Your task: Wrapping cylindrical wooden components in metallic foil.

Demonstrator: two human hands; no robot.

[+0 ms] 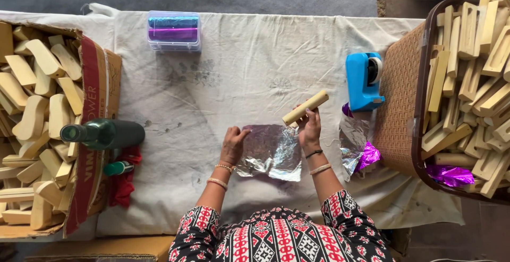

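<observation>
My right hand (309, 129) grips a pale wooden stick (305, 107) by its lower end, holding it tilted above the far right corner of a shiny silver foil sheet (271, 153). The foil lies flat on the white cloth (239, 70) in front of me. My left hand (232, 144) rests on the foil's left edge, fingers bent, pressing it down. Both wrists wear bangles.
A cardboard box (98, 108) of pale wooden pieces stands at the left, with a dark green bottle (103, 133) and a red cloth beside it. A brown basket (404, 97) of wooden pieces stands at the right. A blue tape dispenser (364, 80), crumpled silver and magenta foil (358, 148) and a clear box (173, 30) lie around.
</observation>
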